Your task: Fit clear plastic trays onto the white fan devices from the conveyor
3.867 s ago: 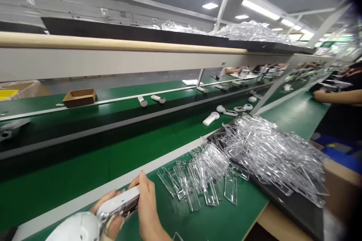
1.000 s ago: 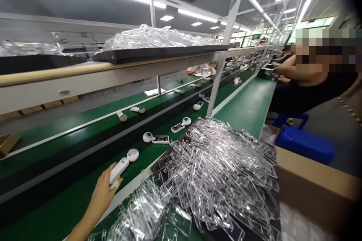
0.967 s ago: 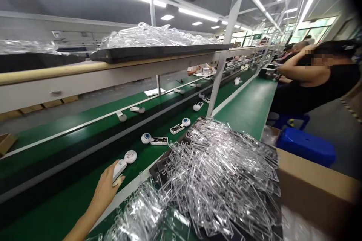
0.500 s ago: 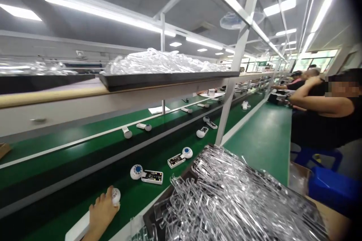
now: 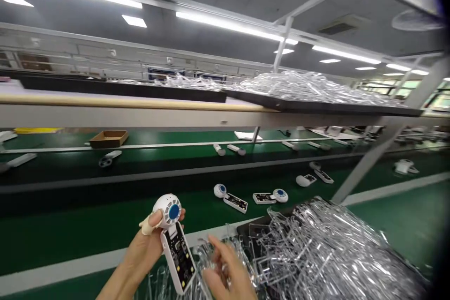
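- The left hand (image 5: 146, 243) holds a white device (image 5: 178, 251) up in front of the body, over the near edge of the worktop (image 5: 70, 288).
- Its fingers are clamped on the device's round head, the thumb on the near side and fingertips showing past the far side; a pale wrap (image 5: 146, 226) covers part of the thumb.
- The device hangs tilted, head uppermost, with the vented ring and blue centre facing the camera and the bare circuit board showing in the handle below.
- The right hand (image 5: 227, 274), somewhat blurred, is just beside the device's lower end, thumb and forefinger apart, the other fingers curled; whether it touches the clear pieces behind it cannot be told.
- Loose clear plastic pieces (image 5: 204, 260) lie behind and around both hands.
- To the right, a large heap of clear frames (image 5: 333, 248) fills a black tray (image 5: 251, 230).
- Beyond the white strip (image 5: 59, 269), on the green surface, two similar units, one on the left (image 5: 236, 203) and one on the right (image 5: 264, 198), lie with boards facing up.
- Farther back stands an open brown box (image 5: 108, 139).
- Above, a shelf (image 5: 140, 116) carries dark trays with more clear plastic (image 5: 312, 88).
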### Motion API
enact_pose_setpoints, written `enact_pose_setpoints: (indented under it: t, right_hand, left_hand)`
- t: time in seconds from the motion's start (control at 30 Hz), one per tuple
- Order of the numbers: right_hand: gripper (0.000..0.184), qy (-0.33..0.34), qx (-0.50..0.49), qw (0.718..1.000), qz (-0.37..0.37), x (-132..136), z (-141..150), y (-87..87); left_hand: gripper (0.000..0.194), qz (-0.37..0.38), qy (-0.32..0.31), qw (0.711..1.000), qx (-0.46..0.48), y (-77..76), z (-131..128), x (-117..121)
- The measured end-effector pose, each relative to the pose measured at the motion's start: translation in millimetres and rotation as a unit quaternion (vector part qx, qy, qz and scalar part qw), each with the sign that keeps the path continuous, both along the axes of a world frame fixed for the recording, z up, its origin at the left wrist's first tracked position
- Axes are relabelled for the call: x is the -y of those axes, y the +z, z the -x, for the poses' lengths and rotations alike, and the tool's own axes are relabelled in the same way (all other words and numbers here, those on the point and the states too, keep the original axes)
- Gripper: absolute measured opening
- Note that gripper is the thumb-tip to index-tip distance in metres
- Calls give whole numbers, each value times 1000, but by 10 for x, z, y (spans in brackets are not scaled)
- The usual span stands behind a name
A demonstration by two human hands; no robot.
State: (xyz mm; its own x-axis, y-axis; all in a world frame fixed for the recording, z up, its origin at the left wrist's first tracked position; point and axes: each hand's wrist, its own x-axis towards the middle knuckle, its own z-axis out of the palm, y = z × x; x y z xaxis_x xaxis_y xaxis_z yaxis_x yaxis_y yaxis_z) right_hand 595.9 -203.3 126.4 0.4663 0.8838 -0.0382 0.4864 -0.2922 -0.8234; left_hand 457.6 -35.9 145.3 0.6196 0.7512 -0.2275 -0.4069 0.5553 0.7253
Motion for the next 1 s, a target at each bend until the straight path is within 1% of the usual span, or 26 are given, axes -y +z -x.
enact_pose_setpoints:
  t: [0.07, 0.1, 0.17, 0.27, 0.33, 0.4, 0.43, 0.5, 0.57, 0.6, 0.63, 0.7, 0.77, 0.8, 0.83, 0.87, 0.93, 1.0]
  right_hand:
    - [45, 18, 44, 996, -76, -295, 315, 77]
    - [45, 25, 74, 991, -108, -386, 475, 95]
    - [45, 36, 143, 978, -146, -491, 764, 94]
    - [48, 33, 212, 962, -169, -567, 1086, 23]
    - [50, 24, 224, 958, -176, -600, 1226, -51]
    - [52, 25, 217, 962, -165, -610, 1315, -130]
    - [53, 32, 207, 966, -149, -604, 1341, -167]
    - [58, 52, 180, 978, -90, -574, 1357, -220]
    - [62, 68, 160, 984, -29, -534, 1325, -237]
    - [63, 69, 162, 984, -10, -514, 1294, -232]
    - [62, 67, 174, 982, -1, -496, 1257, -220]
    - [59, 64, 217, 974, -6, -468, 1178, -181]
    - [57, 79, 254, 964, -16, -457, 1118, -132]
    - [55, 85, 253, 964, -21, -465, 1102, -108]
    - [53, 79, 231, 969, -31, -486, 1094, -83]
    - [49, 57, 189, 979, -44, -523, 1092, -61]
    - [44, -18, 71, 995, -70, -642, 1093, -23]
    - [45, -80, -36, 993, -84, -794, 1082, -2]
  left_hand:
    - [42, 40, 24, 997, 56, 61, 197, 134]
    - [40, 53, 27, 996, 71, 81, 283, 179]
    - [40, 68, 22, 994, 88, 110, 439, 237]
    - [43, 61, 8, 994, 95, 139, 641, 272]
    - [43, 48, 15, 994, 98, 149, 753, 265]
    - [41, 53, 35, 993, 97, 146, 841, 241]
    - [41, 60, 46, 993, 94, 138, 874, 227]
    - [42, 76, 60, 992, 85, 113, 910, 207]
    - [46, 76, 60, 992, 75, 80, 905, 209]
    - [49, 67, 49, 994, 68, 62, 892, 219]
    - [53, 52, 35, 997, 53, 45, 875, 234]
    - [59, 13, 1, 1000, -3, 17, 844, 270]
    - [62, -14, -37, 997, -72, 6, 832, 305]
    - [62, -23, -46, 993, -105, 8, 834, 320]
    - [61, -32, -45, 990, -132, 16, 839, 334]
    - [60, -44, -37, 986, -156, 29, 844, 348]
    - [56, -83, 13, 977, -195, 64, 845, 374]
    - [52, -124, 72, 968, -205, 101, 828, 403]
